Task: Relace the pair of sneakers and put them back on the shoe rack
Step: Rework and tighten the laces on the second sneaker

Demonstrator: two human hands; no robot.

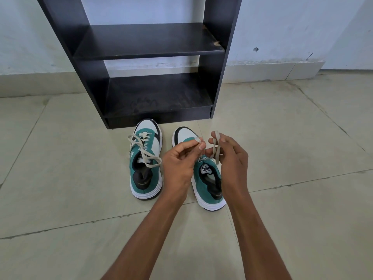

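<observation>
Two green, white and black sneakers stand on the floor, toes toward the rack. The left sneaker (145, 164) has its beige lace threaded, with loose ends lying across the opening and over its sides. Over the right sneaker (207, 184) both my hands work its beige lace (216, 146). My left hand (178, 160) pinches one lace end between thumb and forefinger. My right hand (232, 156) holds a loop of the lace around its fingers. The hands hide the middle of that shoe.
A dark shoe rack (145, 43) with two bare shelves stands against the pale wall right behind the sneakers. Beige floor tiles (292, 199) spread out on all sides.
</observation>
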